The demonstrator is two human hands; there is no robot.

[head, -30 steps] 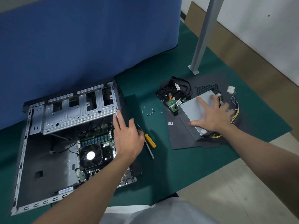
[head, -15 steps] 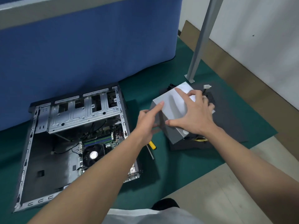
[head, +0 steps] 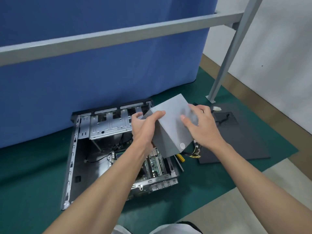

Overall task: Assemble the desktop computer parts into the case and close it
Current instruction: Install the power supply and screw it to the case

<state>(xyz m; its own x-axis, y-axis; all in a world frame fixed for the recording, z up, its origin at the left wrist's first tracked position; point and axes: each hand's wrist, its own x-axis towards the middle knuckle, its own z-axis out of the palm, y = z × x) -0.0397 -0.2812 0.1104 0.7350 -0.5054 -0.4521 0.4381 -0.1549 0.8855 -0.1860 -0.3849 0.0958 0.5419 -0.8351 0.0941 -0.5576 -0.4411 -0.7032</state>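
**A:** What are the hands doing?

**B:** Both are on the PSU (head: pixel 171 114). The left hand (head: pixel 145 129) grips its left corner, with the thumb on the top face and the fingers wrapped round the side. The right hand (head: pixel 202 130) holds the right edge, its thumb flat on top and its fingers curled over the far side.

**A:** Where is the PSU?

**B:** It is in the air, tilted, with one corner pointing down. It hangs above the right half of the case (head: pixel 94 174), over the board (head: pixel 156 166). Its cables (head: pixel 194 153) trail from under the right hand, and a white plug (head: pixel 217 108) shows just beyond the fingers.

**A:** How does the case lie?

**B:** It lies on its side with the open face up, on a green mat (head: pixel 33 183). The drive cage is at the far end, and most of the left half is bare floor.

**A:** What else is nearby?

**B:** A screwdriver (head: pixel 181 157) with a yellow handle lies just beside the case's right wall, partly hidden under the PSU. A dark panel (head: pixel 239 144) lies flat on the mat to the right. A blue screen (head: pixel 101 73) stands behind the case, and a grey post (head: pixel 224 65) stands on the mat's far right corner.
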